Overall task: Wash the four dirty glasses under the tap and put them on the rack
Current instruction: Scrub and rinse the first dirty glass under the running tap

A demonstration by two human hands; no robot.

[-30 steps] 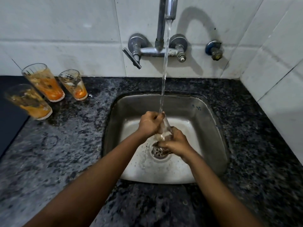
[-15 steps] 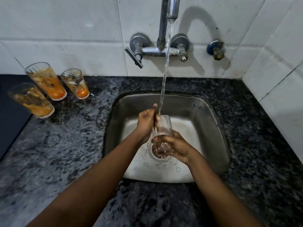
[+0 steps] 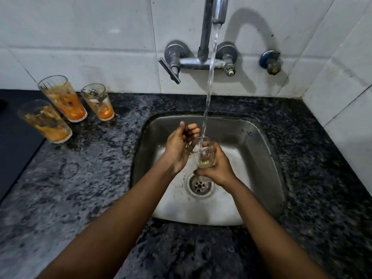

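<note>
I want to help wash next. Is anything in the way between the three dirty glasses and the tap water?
Nothing on the counter blocks them. But the spot under the stream is taken: the right hand holds a glass there, with the left hand beside it. The three dirty glasses wait left of the sink.

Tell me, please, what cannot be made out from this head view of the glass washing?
- Rack: nowhere in the head view; it lies outside the frame.
- Glass under the tap: the right hand covers its base and lower wall, so remaining dirt cannot be judged.
- Left hand: whether its fingers touch the glass rim is unclear.
- Tap: its top is cut off by the upper edge.
- Three dirty glasses: residue type too blurred to tell.
</note>
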